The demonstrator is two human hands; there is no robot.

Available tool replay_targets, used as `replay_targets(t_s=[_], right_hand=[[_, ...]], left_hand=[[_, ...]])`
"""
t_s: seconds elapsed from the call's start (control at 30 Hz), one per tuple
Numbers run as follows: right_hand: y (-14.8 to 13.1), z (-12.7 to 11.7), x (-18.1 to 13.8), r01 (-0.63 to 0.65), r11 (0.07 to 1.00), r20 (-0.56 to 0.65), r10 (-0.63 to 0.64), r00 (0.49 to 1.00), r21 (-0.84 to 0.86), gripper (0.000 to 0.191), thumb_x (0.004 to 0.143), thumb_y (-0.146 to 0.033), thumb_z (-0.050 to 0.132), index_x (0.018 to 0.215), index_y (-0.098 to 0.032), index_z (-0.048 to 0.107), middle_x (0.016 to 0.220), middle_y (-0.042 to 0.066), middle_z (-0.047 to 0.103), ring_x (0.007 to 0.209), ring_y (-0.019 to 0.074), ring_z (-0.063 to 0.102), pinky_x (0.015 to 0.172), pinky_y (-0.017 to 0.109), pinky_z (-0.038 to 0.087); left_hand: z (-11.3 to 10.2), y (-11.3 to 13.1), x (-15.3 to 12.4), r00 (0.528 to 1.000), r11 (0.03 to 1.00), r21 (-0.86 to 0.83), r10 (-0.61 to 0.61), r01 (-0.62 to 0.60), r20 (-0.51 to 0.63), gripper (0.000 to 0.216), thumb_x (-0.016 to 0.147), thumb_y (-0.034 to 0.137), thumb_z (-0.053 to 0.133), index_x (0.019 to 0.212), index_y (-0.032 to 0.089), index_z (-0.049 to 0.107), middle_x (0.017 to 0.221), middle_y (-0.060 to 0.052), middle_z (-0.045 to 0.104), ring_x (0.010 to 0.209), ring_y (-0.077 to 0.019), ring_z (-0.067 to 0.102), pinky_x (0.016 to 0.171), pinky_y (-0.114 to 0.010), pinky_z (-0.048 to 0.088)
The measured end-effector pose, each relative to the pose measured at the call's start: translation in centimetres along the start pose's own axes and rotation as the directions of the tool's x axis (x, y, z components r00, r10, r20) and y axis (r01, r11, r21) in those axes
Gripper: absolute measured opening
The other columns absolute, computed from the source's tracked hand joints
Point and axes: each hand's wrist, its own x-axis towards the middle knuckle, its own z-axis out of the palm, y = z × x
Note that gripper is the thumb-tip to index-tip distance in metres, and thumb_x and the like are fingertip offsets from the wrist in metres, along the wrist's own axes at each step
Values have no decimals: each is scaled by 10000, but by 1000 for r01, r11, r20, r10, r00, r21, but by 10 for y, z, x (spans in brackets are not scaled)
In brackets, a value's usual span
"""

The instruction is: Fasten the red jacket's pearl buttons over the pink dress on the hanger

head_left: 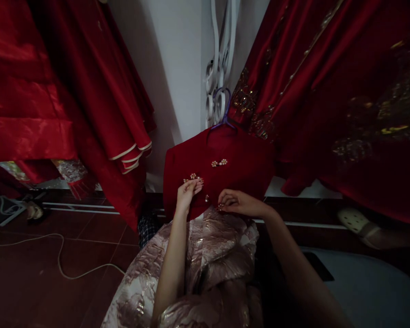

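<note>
A dark red jacket [246,171] hangs from a purple hanger [224,119] in front of me, and its lower part meets the patterned pink fabric over my lap. Jewelled flower clasps [219,163] with pearl-like beads sit on its front. My left hand [188,193] is pinched closed over the jacket, with its fingertips at another jewelled clasp [193,176]; what lies between them is too small to make out. Lower right, my right hand [237,202] pinches a small jewelled clasp piece [220,207]. Between the hands, a small beaded piece [207,198] lies on the red cloth.
Red garments hang at the left [116,114] and right [304,114], the right ones with gold beading. White scrollwork metal [218,68] stands behind the hanger. A pale cable [59,255] runs over the tiled floor. A beige clog [358,225] shows at the right.
</note>
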Motion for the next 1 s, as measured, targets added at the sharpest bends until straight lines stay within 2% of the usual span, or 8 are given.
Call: replay_targets(t_s=[0.1,0.23,0.3,0.6,0.73,0.87,0.93,1.0], right_hand=[[-5,-2,-4,-12,1000,32,11,999,13,306,688,-320,652,919,-176,513,852,34,600,806,134,574,755,298,459],[-8,-1,-4,-10,999,73,6,997,49,323,673,-298,669,923,-175,504,857,29,594,818,128,569,767,292,448],[-9,-1,-4,-14,999,81,10,997,48,322,671,-298,673,915,-172,505,860,28,591,814,125,565,761,287,443],[-10,-1,-4,-24,999,89,22,996,23,337,674,-348,669,912,-173,507,876,29,588,817,127,565,760,292,444],[-10,0,-4,-37,999,86,35,996,19,340,672,-357,669,909,-175,506,864,27,589,815,128,565,758,294,445],[-10,1,-4,-34,999,87,31,996,29,341,664,-351,675,898,-170,507,862,32,596,818,133,567,763,291,439],[-8,0,-4,-35,999,98,32,995,25,330,665,-333,673,897,-168,507,862,32,600,812,131,568,756,283,437],[-6,-2,-5,-41,999,117,39,992,13,311,670,-312,667,896,-168,510,858,29,603,796,126,566,744,275,434]], left_hand=[[-1,0,2,998,998,-56,-38,36,-48,217,703,259,683,840,92,657,823,-79,683,731,-123,644,889,-370,480],[-2,2,0,996,988,-134,-71,77,50,238,693,239,692,885,101,673,887,-76,688,789,-115,642,924,-337,463],[0,3,-1,996,984,-158,-70,77,51,251,684,237,700,898,109,678,901,-72,690,793,-107,639,927,-323,459],[3,-2,0,1000,993,-118,12,-15,-25,261,614,253,741,825,114,680,941,-81,687,846,-129,632,896,-326,464],[7,-5,2,994,992,-120,33,-46,-106,247,582,249,753,767,119,652,853,-56,689,810,-121,630,845,-311,480],[9,-6,-1,987,995,-77,44,-56,-153,264,569,273,747,769,138,640,900,-53,681,783,-108,621,780,-279,488],[9,-3,-4,991,999,-30,24,-28,-128,280,590,331,727,780,142,646,894,-53,679,739,-96,612,736,-260,490],[10,2,-5,999,997,67,-25,27,-31,312,628,410,688,775,137,655,820,-49,675,675,-92,597,682,-248,487]])
